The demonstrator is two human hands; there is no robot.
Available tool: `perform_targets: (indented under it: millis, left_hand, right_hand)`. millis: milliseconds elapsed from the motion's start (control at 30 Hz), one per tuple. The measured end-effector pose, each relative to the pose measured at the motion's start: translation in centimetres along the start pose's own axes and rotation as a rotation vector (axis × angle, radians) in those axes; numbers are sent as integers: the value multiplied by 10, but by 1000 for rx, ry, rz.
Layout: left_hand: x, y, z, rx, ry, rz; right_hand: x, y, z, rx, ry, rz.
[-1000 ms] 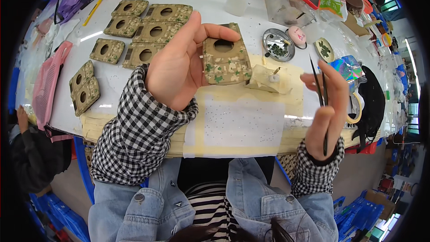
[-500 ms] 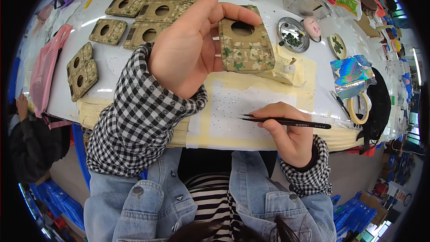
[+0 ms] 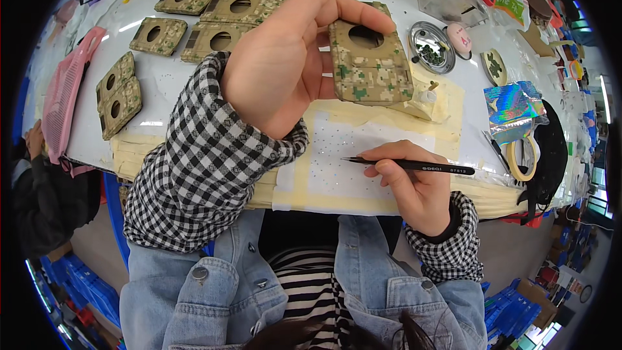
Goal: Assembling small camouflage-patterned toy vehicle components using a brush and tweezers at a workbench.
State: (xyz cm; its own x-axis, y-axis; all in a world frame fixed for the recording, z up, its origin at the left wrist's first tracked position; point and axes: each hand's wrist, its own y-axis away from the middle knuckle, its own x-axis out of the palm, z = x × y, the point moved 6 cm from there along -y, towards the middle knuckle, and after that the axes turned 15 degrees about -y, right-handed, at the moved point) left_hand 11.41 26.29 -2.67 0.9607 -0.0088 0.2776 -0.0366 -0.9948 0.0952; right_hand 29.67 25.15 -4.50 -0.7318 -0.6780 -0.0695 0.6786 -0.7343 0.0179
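Note:
My left hand (image 3: 272, 68) is raised over the table and closed on a camouflage fabric pouch (image 3: 372, 78) with a round hole near its top. Its fingers wrap behind the pouch, and one fingertip rests along the upper edge. Lower on the right, my right hand (image 3: 414, 185) pinches black tweezers (image 3: 434, 167), their tips pointing left and almost together. Those tips hover over, or touch, a white sheet (image 3: 308, 198) dotted with tiny shiny specks; I cannot tell whether they hold one.
Several similar camouflage pouches (image 3: 240, 6) lie at the far left. A round metal dish (image 3: 447, 61) with small dark green bits stands at the right, near a taped block (image 3: 424, 107). Further right are a roll of tape (image 3: 532, 165) and a shiny holographic bag (image 3: 508, 113).
The tweezers' tips have come closer together and shifted slightly up and left. The pouch in my left hand and the table items appear a little further right, apparently from head movement.

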Motion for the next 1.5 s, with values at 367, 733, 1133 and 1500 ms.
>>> perform_targets:
  millis: [367, 733, 1133, 1500]
  left_hand:
    - [2, -6, -3, 28, -17, -10]
    - [0, -6, -3, 36, -27, -13]
    - [-1, -5, -4, 40, -33, -16]
    - [1, -5, -5, 38, -44, -15]
  right_hand:
    - [0, -1, 0, 15, 11, 0]
    - [0, -1, -2, 10, 22, 4]
    - [1, 0, -1, 11, -7, 5]
    - [2, -1, 0, 7, 5, 9]
